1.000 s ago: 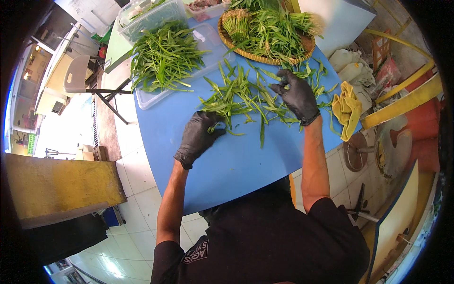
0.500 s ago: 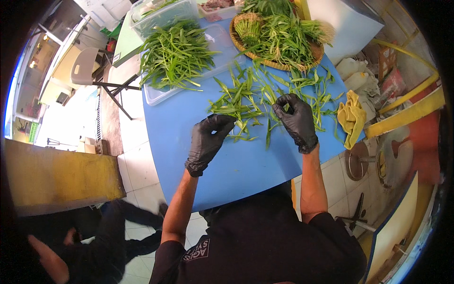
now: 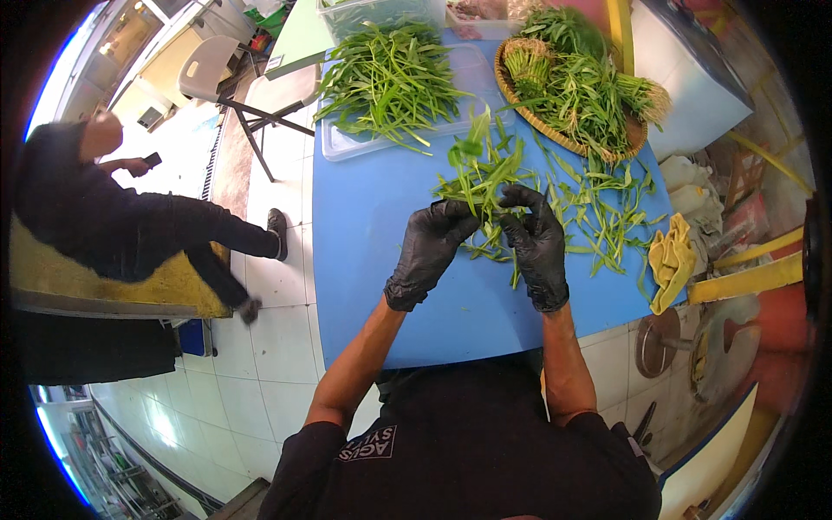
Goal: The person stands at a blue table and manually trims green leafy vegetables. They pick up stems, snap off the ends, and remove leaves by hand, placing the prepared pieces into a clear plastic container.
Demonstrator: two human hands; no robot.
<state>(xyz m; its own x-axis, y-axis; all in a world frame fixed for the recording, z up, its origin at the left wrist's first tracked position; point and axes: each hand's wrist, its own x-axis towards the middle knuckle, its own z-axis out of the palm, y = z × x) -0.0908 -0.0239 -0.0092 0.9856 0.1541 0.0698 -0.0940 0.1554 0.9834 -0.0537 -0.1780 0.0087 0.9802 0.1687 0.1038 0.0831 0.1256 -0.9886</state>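
Observation:
Both my hands wear black gloves and are close together above the blue table (image 3: 416, 325). My left hand (image 3: 433, 247) pinches a leafy sprig of water spinach (image 3: 472, 156), whose leaves rise past the fingertips. Just right of it, my right hand (image 3: 537, 251) has its thumb and fingers curled toward the same sprig; what lies between them is hidden. Loose water spinach (image 3: 611, 217) is scattered beyond and right of my hands. A larger heap of cut stems and leaves (image 3: 390, 82) rests on a clear plastic lid (image 3: 347, 146) at the far left.
A round woven basket (image 3: 559, 137) with rooted bundles stands at the far right. Clear tubs (image 3: 381, 13) sit at the back edge. A yellow cloth (image 3: 672, 264) lies at the right edge. Left of the table are a folding chair (image 3: 208, 69) and another person (image 3: 113, 199).
My hands have come together, the left one now holding a sprig up. The view has shifted left, and the person at the left shows more fully.

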